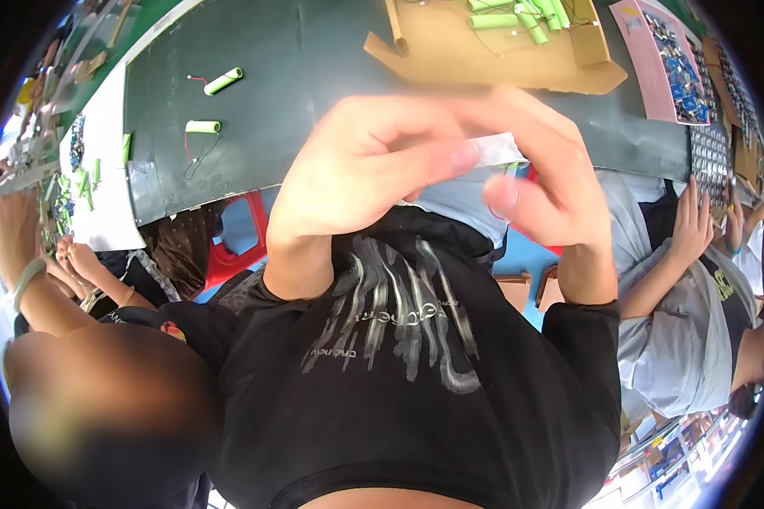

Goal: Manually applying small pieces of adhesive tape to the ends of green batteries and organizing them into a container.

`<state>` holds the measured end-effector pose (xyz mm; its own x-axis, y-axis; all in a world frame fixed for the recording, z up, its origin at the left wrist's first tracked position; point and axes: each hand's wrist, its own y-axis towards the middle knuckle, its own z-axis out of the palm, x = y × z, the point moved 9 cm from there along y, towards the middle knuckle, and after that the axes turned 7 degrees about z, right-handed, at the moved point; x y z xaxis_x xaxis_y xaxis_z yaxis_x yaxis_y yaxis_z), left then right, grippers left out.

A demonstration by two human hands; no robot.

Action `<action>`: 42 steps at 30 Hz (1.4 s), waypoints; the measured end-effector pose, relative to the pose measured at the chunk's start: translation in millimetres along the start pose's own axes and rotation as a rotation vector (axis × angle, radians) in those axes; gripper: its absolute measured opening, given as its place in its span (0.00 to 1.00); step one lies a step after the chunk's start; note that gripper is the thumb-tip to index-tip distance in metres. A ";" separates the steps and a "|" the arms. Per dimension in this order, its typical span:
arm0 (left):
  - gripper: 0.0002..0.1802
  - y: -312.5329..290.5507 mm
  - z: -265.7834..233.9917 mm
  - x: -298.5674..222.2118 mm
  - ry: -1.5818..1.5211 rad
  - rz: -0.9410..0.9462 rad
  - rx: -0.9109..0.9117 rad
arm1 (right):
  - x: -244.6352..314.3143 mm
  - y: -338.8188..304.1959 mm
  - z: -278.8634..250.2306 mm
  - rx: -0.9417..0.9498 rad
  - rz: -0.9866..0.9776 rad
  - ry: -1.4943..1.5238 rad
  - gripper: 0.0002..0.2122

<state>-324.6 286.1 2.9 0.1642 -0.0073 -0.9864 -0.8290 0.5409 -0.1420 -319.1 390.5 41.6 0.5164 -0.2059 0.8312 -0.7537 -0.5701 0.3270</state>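
Observation:
Both my hands are raised together over the near table edge. Between the thumb and bent fingers of my left hand [369,157] is a small white strip [498,149]. My right hand [552,182] curls around the strip's other end, its thumb slightly lower than the strip. A sliver of green shows just below the strip, at the right fingers; most of whatever is there is hidden by the hands. To the left on the table lie two green cylindrical battery cells with thin wires, one farther off [223,81] and one nearer [202,127].
An open cardboard box [484,72] with several green cells stands at the far side. Right of it, a pink box [645,72] holds small blue parts. A co-worker's hands [81,263] are at the left; another person's hand [692,225] rests near the table's right edge.

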 end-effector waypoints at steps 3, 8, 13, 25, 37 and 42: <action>0.07 0.3 2.1 -0.9 0.030 0.026 0.005 | -3.7 -2.7 1.7 0.010 0.067 0.058 0.18; 0.05 3.9 9.7 -6.7 0.266 0.199 -0.101 | -29.1 -11.7 -6.0 -0.408 0.338 0.551 0.15; 0.03 -3.9 22.2 -32.7 0.739 0.465 -0.244 | -61.3 -21.0 13.4 -0.259 0.645 0.895 0.10; 0.00 -22.8 2.9 -70.3 0.794 0.620 -0.409 | -35.8 -17.0 -14.6 -0.283 0.219 0.831 0.20; 0.10 -85.7 -67.4 -106.0 0.209 1.114 -0.678 | -32.7 88.8 46.7 -0.328 0.073 0.478 0.13; 0.13 -107.2 -101.6 -95.1 0.166 1.105 -0.915 | -28.8 97.7 32.9 -0.472 -0.045 -0.134 0.19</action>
<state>-305.6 143.4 103.6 -0.7854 -0.0800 -0.6139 -0.5442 -0.3836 0.7462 -394.3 314.6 34.8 0.5770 -0.3080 0.7564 -0.8154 -0.1648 0.5549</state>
